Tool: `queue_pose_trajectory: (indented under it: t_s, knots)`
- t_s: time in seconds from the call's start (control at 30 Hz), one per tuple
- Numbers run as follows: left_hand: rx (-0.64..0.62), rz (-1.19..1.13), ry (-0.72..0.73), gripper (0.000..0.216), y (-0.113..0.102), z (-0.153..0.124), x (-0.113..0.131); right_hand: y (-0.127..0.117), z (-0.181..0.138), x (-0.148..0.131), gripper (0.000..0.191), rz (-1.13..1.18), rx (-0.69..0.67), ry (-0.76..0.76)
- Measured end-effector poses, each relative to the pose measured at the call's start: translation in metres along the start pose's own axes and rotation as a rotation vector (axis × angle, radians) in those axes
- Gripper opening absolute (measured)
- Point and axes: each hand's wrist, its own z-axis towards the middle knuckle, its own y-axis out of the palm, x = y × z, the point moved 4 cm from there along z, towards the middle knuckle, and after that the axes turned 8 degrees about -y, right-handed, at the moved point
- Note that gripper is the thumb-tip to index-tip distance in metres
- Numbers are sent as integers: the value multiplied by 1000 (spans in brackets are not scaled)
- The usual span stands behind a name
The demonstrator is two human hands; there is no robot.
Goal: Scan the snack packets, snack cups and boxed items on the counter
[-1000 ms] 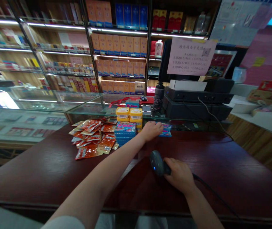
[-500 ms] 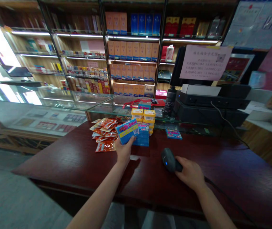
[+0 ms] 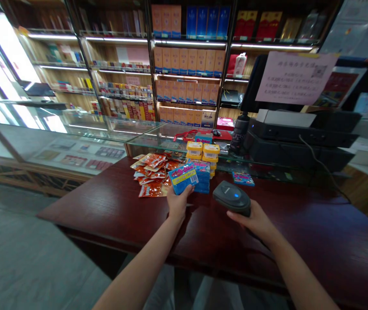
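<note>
My left hand grips a blue candy packet with pink lettering, a yellow stripe and a barcode facing me. In my right hand is a dark barcode scanner, raised above the counter, its blue light on and its head pointing left at the packet. Behind the held packet stands a stack of similar blue packets. Yellow-lidded tubs are piled just beyond it. A heap of orange snack pouches lies to the left. One more blue packet lies flat on the right.
The dark red wooden counter meets a glass display case at the back. A black bottle stands beside the monitor with a pink paper sign. Shelves of boxed goods line the wall.
My right hand has lifted the scanner off the counter and turned its head toward the packet. My left hand still holds the packet up. The whole view has shifted slightly.
</note>
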Motion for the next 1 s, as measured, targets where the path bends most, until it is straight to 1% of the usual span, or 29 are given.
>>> queue_pose_trajectory:
  t_s: [0.1, 0.23, 0.4, 0.47, 0.53, 0.6, 0.67, 0.73, 0.8, 0.83, 0.9, 1.0]
  knots:
    - [2, 24, 4, 43, 0, -1, 0, 1, 1, 1, 35, -19, 24, 25]
    - [10, 58, 28, 37, 0, -2, 1, 0, -1, 7, 31, -1, 19, 106]
    - [6, 46, 15, 43, 0, -2, 0, 2, -5, 3, 31, 72, -15, 147]
    - [8, 48, 6, 46, 0, -2, -1, 2, -5, 3, 32, 48, -44, 147]
    - [9, 59, 6, 46, 0, -1, -1, 1, -5, 3, 35, -13, -72, 112]
    - [9, 76, 24, 46, 0, -1, -1, -3, -5, 5, 38, -91, -70, 40]
    - [2, 101, 50, 44, -1, -1, 0, -10, -8, 12, 39, -221, -41, -11]
    - [-11, 154, 85, 41, -2, -1, 1, -18, -13, 23, 35, -482, -41, 20]
    - [-28, 261, 142, 36, -3, -3, 3, -23, -21, 33, 31, -775, -88, 32]
    - [-36, 328, 184, 33, -3, -4, 5, -24, -25, 38, 33, -857, -123, 12]
    - [-66, 454, 297, 27, -1, -8, 11, -25, -33, 46, 37, -950, -149, -29]
    - [-144, 580, 519, 16, 10, -15, 28, -24, -41, 54, 41, -1038, -188, -87]
